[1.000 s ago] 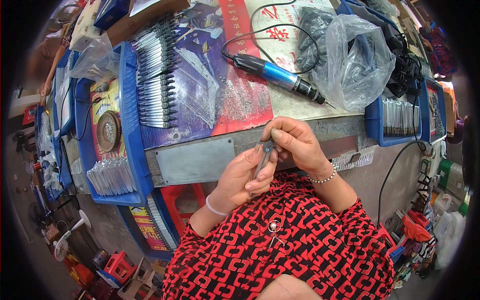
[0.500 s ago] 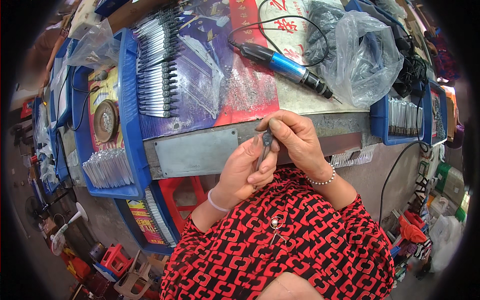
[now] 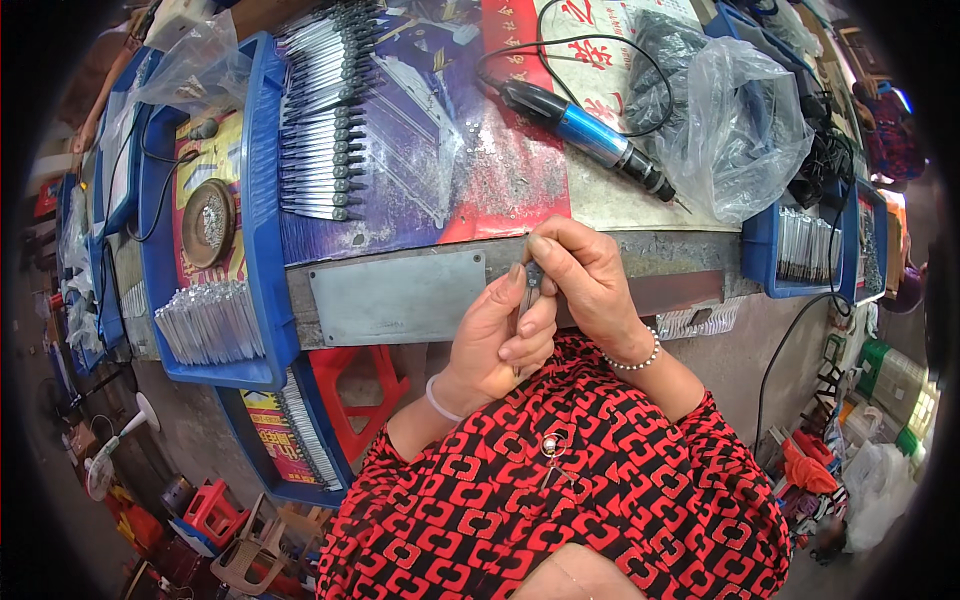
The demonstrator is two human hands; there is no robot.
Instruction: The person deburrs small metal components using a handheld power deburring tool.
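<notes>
Both hands have stayed at the table edge, barely shifted since a moment ago.
Left hand and right hand pinch a small dark metal part between closed fingertips; blue electric screwdriver lies beyond; blue tray sits left.

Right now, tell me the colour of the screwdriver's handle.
Blue in the middle, black at both ends; the screwdriver shows in the head view.
</notes>
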